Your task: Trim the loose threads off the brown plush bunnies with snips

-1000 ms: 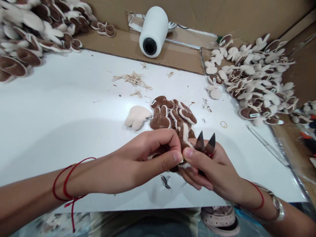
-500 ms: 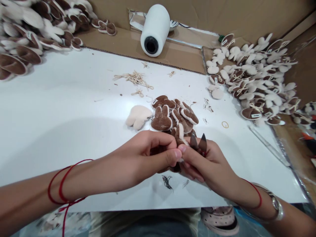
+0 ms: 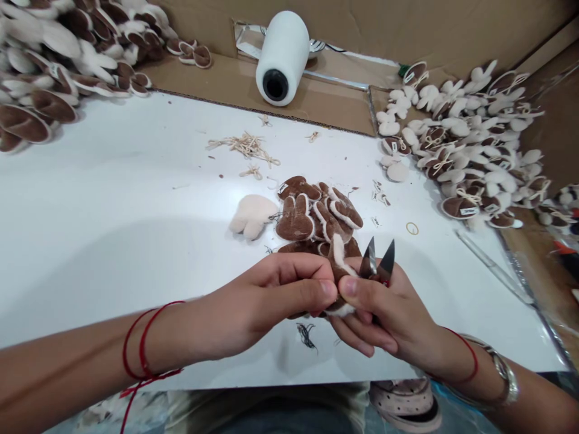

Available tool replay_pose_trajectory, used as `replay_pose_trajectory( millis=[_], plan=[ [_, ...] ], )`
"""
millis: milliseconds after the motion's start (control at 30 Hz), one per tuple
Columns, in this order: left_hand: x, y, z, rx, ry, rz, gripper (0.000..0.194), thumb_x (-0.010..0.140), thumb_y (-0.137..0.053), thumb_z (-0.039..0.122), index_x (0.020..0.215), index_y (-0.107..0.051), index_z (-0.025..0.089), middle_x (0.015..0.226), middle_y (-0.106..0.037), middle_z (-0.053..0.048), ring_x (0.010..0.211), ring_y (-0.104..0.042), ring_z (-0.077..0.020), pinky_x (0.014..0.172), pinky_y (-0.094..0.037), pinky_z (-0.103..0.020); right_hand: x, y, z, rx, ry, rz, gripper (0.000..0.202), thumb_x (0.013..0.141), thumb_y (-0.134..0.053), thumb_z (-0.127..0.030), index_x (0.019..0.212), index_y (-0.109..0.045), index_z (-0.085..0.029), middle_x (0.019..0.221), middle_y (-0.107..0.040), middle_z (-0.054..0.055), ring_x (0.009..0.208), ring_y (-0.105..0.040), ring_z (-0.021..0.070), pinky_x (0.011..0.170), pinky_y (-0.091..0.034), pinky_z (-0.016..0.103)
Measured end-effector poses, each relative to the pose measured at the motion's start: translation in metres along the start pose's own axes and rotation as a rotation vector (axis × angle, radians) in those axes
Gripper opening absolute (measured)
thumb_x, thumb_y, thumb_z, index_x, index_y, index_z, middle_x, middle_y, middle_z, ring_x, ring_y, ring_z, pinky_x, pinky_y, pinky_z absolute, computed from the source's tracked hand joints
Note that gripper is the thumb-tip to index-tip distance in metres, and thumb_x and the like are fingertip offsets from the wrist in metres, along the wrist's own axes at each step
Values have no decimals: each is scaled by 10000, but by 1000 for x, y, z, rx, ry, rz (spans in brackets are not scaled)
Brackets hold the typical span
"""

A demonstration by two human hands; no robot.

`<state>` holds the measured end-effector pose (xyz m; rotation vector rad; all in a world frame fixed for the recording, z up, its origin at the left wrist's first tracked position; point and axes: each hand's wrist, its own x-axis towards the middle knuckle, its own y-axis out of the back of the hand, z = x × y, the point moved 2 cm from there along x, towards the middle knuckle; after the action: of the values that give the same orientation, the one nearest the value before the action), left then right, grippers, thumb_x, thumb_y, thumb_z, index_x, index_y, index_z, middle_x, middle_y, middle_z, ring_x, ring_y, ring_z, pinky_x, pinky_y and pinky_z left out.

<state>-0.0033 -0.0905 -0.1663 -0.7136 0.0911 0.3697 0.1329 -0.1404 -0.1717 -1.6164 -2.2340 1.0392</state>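
Note:
My left hand (image 3: 289,295) and my right hand (image 3: 380,307) meet above the table, both closed in a pinch on one brown and cream plush piece (image 3: 338,259). Much of that piece is hidden behind my fingers. My right hand also keeps a pair of small thread snips (image 3: 377,262) in its palm, blades up and spread apart. Just beyond my hands lies a pile of brown plush bunny-shaped pieces (image 3: 296,218) with cream edges. To its left rests a cream plush piece (image 3: 253,216) with dark threads at its side.
Small cord bows (image 3: 246,144) lie farther back, with tiny labels (image 3: 380,193) and a rubber band (image 3: 412,228) to the right. Dark thread scraps (image 3: 306,335) sit near the front edge. Plush heaps fill the back left (image 3: 58,60) and right (image 3: 461,138). A white thread cone (image 3: 284,57) stands behind.
Both hands have shifted slightly right with the plush piece, and more of its cream edge shows. The snips have moved right with my right hand.

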Motion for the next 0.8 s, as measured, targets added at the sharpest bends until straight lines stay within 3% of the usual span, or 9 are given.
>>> replay_pose_trajectory(
  millis=[133,267,533,800],
  plan=[
    [-1,3,-1,109,-12,120,255,883,-583,327,694,-504,176,698,-587,-28,729,-573,-178,756,-472,-337,0,2,1,22,-49,-10,388,869,-595,-276,526,-430,-197,316,-325,-104,270,-274,44,374,-370,196],
    [-2,3,-3,137,-20,152,248,870,-587,325,695,-499,173,697,-538,-23,757,-544,-188,738,-438,-326,0,2,0,45,-67,-27,402,855,-611,-297,512,-426,-199,305,-323,-104,250,-273,44,358,-372,199],
    [-6,-3,0,101,-56,123,273,900,-553,301,679,-467,167,672,-408,23,682,-393,-127,644,-324,-258,-3,-7,-7,94,-71,-75,448,874,-623,-298,492,-414,-190,298,-285,-112,250,-243,27,354,-344,176],
    [-7,-7,7,75,-51,92,284,874,-600,289,658,-463,166,636,-397,42,642,-343,-112,600,-280,-251,-6,-16,-9,98,-60,-37,462,870,-626,-322,489,-394,-201,288,-256,-122,237,-212,27,333,-316,181]
  ],
)
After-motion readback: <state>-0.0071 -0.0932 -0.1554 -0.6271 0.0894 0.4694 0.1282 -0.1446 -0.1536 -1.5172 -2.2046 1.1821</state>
